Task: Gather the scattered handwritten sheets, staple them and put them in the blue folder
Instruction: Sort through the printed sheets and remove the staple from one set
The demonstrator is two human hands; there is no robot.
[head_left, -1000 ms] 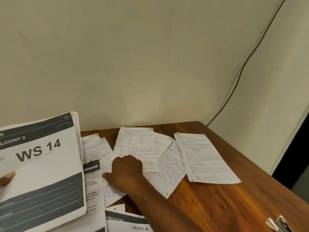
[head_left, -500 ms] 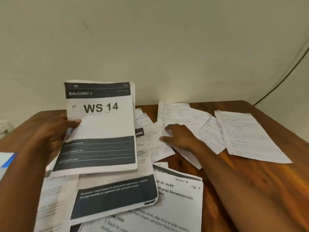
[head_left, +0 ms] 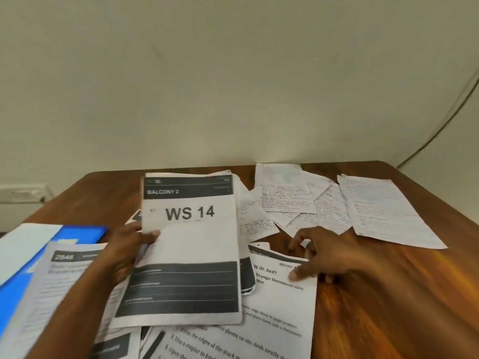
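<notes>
- Wooden table [head_left: 388,294], brown and glossy, rounded far corners, pushed up against a plain cream wall [head_left: 233,73].
- A dark cable [head_left: 440,120] runs down the wall at the far right; a pale trunking strip [head_left: 23,193] sits low on the wall at the left.
- Left hand [head_left: 124,252] grips the printed stack [head_left: 189,244] by its left edge, thumb curled over the front, top page reading "BALCONY 2" and "WS 14".
- Right hand [head_left: 318,255] hovers with fingers spread and loosely bent, holding nothing, above the top edge of the printed instruction sheet [head_left: 280,307], just short of the handwritten pages.
- Handwritten sheets [head_left: 324,203] lie fanned across the far right of the table, overlapping; I count roughly five or six, though motion blur makes the overlaps hard to separate.
- One of them, the rightmost sheet [head_left: 383,211], lies slightly apart from the cluster.
- One blue folder [head_left: 31,275] at the left edge, partly under a white sheet [head_left: 23,244] and a printed page marked "2946" [head_left: 64,281].
</notes>
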